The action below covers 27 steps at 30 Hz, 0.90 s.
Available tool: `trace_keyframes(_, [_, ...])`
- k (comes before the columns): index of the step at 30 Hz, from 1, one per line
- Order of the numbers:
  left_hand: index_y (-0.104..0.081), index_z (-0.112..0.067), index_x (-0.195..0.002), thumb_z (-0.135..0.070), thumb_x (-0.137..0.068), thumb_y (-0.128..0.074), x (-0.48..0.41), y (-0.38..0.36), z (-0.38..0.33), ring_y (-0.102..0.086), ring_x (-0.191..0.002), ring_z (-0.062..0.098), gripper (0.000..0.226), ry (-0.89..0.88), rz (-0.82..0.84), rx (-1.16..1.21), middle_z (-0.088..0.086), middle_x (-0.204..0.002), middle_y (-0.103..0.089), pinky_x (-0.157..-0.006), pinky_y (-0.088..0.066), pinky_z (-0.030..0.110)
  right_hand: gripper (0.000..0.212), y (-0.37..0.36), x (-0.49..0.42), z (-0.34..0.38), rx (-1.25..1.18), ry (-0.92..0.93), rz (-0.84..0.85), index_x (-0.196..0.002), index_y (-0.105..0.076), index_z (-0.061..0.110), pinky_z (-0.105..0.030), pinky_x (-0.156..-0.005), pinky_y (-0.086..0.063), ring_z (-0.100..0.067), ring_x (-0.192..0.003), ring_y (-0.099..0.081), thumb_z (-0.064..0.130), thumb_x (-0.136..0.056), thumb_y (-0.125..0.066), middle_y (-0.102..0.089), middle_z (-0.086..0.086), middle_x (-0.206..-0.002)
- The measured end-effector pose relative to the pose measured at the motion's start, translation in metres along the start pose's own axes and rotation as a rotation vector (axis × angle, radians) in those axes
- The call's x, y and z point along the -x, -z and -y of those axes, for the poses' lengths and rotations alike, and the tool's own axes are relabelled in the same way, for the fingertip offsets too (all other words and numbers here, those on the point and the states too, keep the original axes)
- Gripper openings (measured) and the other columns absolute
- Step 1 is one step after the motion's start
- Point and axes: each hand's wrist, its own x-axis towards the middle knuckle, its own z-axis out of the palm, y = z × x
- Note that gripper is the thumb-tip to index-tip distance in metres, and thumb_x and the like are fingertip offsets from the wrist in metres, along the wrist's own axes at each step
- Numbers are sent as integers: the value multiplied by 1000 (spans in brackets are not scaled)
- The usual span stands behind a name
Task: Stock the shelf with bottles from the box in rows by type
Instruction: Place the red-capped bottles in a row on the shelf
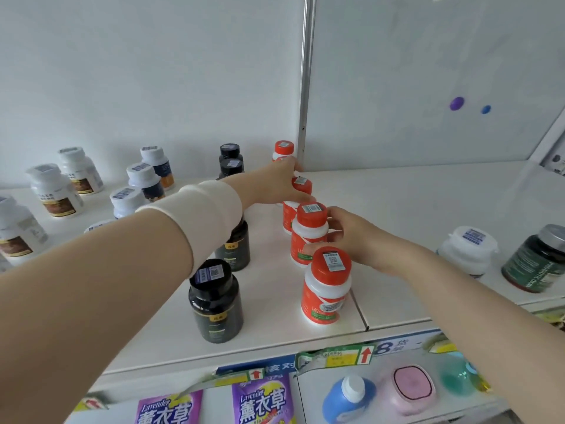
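Note:
On the white shelf (412, 209) several orange-capped bottles stand in a row running front to back. My left hand (284, 182) reaches across and grips one near the back (302, 185), just in front of the rearmost orange bottle (284, 149). My right hand (348, 237) holds the second bottle from the front (308, 231) from its right side. The front orange bottle (325, 286) stands free. A row of black bottles (215, 304) runs to the left, partly hidden by my left arm. White-capped bottles (143, 179) and bigger white ones (55, 191) form rows further left.
A white jar (467, 249) and a dark green jar (538, 261) stand at the shelf's right. A metal post (305, 81) rises behind the orange row. Below the shelf edge lie lavender packets (263, 402), a blue bottle (348, 396) and a pink container (412, 390).

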Motion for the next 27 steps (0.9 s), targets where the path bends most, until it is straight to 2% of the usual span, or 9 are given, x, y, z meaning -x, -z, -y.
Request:
trace_keyframes(2, [-33, -13, -140, -34, -86, -64, 9, 8, -6, -52, -121, 23, 66, -7, -23, -20, 6, -138, -50, -91, -42, 26, 52, 9, 10, 9, 47, -2, 5, -123, -43, 25, -28, -84, -50, -16, -103, -58, 29, -78, -71, -55, 3, -119])
trace_keyframes(5, [-37, -13, -137, -35, -86, -64, 32, 30, -13, -50, -121, 22, 61, -10, -89, -136, 3, -136, -51, -92, -40, 27, 62, 31, 28, 31, 118, 36, -66, -137, -39, 19, -33, -100, -44, -16, -116, -52, 42, -83, -60, -50, 0, -134])
trace_keyframes(8, [-39, -17, -136, -36, -88, -61, 67, 55, -20, -51, -119, 23, 57, 24, -194, -378, 3, -133, -52, -95, -40, 33, 62, 42, 39, 61, 322, 113, -206, -140, -36, 14, -28, -96, -38, -17, -121, -48, 46, -89, -52, -45, 0, -141])
trace_keyframes(11, [-39, -18, -135, -36, -91, -55, 109, 71, -23, -51, -117, 26, 50, 83, -305, -710, 5, -128, -53, -94, -40, 36, 56, 26, 44, 90, 553, 230, -282, -138, -38, 14, -32, -98, -37, -23, -128, -44, 43, -91, -50, -43, -4, -144])
trace_keyframes(14, [-41, -14, -133, -34, -93, -52, 157, 73, -22, -49, -117, 26, 46, 146, -319, -987, 7, -127, -53, -95, -38, 34, 54, -14, 52, 112, 807, 348, -238, -138, -36, 15, -41, -101, -40, -29, -128, -42, 40, -92, -47, -40, -10, -142])
trace_keyframes(17, [-44, -13, -128, -27, -94, -49, 213, 75, -9, -51, -112, 24, 38, 208, -329, -1128, 6, -122, -55, -90, -39, 31, 47, -69, 64, 134, 947, 493, -218, -133, -40, 10, -41, -96, -39, -31, -123, -43, 33, -92, -47, -44, -13, -133])
trace_keyframes(22, [-41, -10, -131, -27, -94, -51, 335, 76, 35, -51, -116, 27, 42, 458, -249, -1162, 9, -126, -54, -93, -39, 34, 46, -176, 101, 172, 1046, 715, -146, -134, -41, 9, -42, -96, -37, -33, -123, -42, 29, -93, -46, -44, -14, -134])
trace_keyframes(27, [-40, -9, -132, -28, -92, -54, 465, 66, 101, -49, -119, 29, 47, 713, -178, -1048, 11, -129, -52, -98, -38, 37, 45, -302, 130, 202, 1023, 913, -30, -135, -40, 8, -40, -103, -32, -33, -127, -39, 27, -94, -44, -40, -15, -140])
